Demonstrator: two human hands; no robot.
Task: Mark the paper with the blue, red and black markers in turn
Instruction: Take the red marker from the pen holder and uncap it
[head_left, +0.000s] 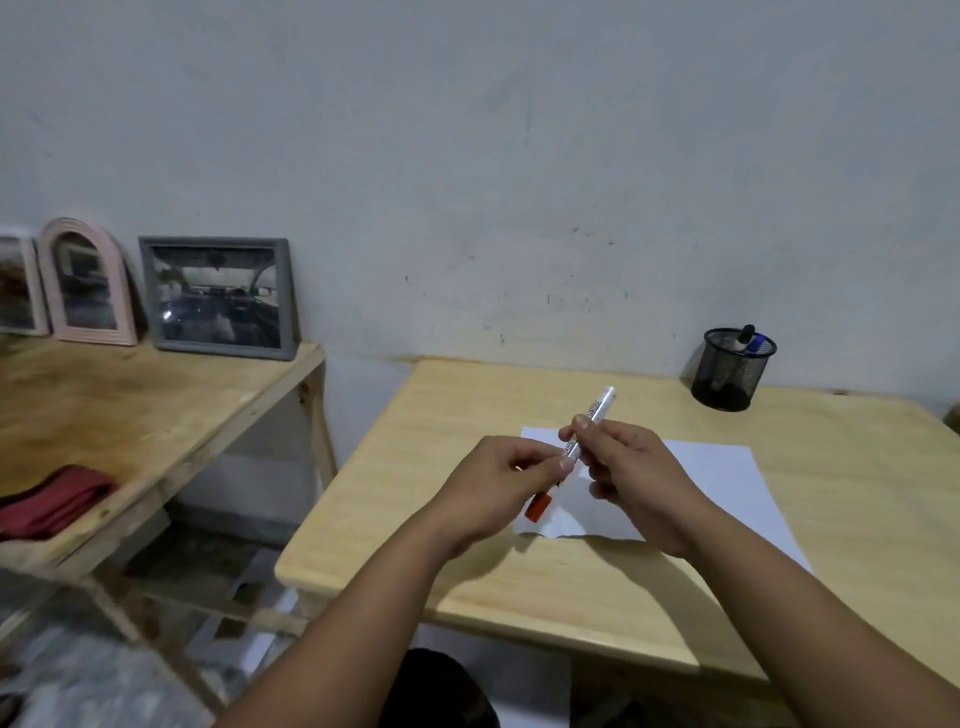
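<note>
The red marker (593, 414), a white barrel with a red cap (536, 507) at its lower end, is held slanted above the white paper (727, 483). My left hand (493, 488) grips its lower part near the cap. My right hand (634, 467) pinches the barrel higher up. The paper lies flat on the light wooden table (519, 582), partly hidden by both hands. A black mesh pen holder (730, 371) at the table's back right holds a blue marker (759, 344) and a black marker (745, 333).
A lower wooden side table (130, 405) stands to the left with picture frames (221, 299) against the wall and a red cloth (52, 501) near its front. A gap with floor separates both tables.
</note>
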